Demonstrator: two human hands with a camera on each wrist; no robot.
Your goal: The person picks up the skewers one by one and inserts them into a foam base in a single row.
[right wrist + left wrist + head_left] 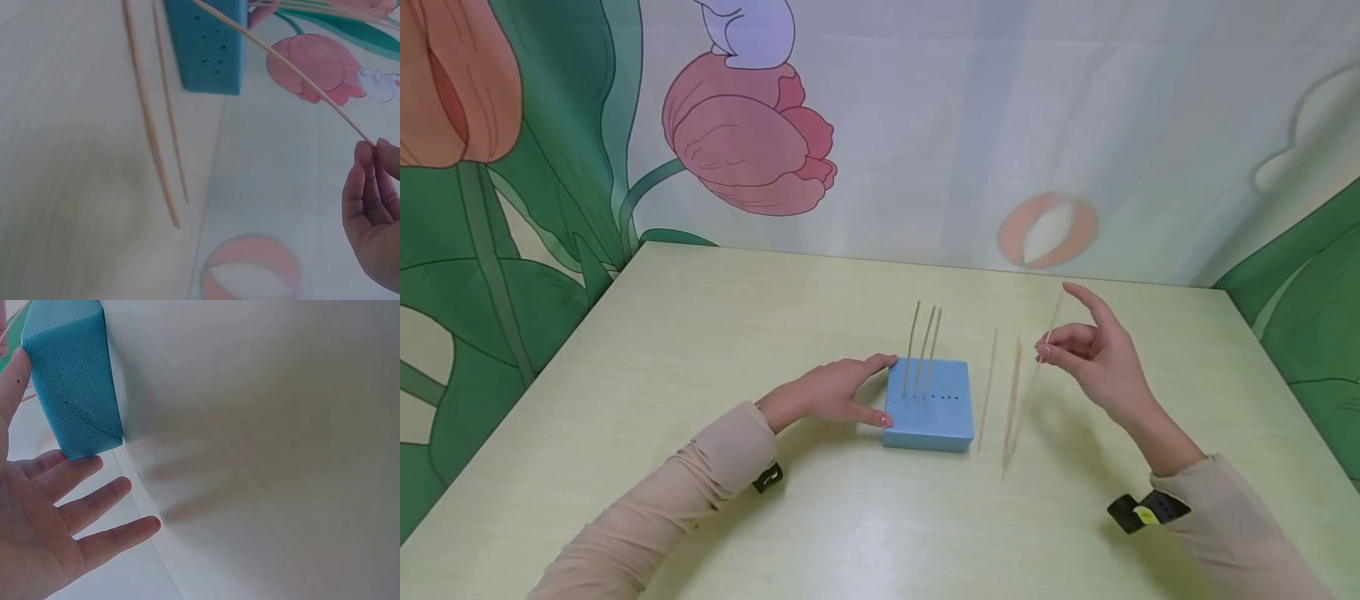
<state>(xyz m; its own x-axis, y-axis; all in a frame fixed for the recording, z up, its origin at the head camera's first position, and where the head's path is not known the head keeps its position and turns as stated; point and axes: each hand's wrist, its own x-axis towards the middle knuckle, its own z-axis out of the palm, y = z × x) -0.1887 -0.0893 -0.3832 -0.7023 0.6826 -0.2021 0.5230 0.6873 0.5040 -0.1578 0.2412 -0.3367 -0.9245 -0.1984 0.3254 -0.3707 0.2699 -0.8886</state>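
Observation:
A blue foam block (928,425) with a row of small holes lies on the table. Three thin wooden sticks (934,346) stand in its left holes, leaning slightly. My left hand (831,392) holds the block at its left side, thumb near the front and index finger at the back corner; the other fingers (119,540) are spread. To the right of the block, my right hand (1101,367) pinches one wooden stick (294,69) between thumb and fingertips, with the index finger raised. The held stick slants down towards the block's side of the table.
Between the block and my right hand, a single stick (988,392) and a small bunch of sticks (1012,408) lie on the pale wooden table (820,533). A printed curtain (910,150) with flowers hangs behind the table's far edge.

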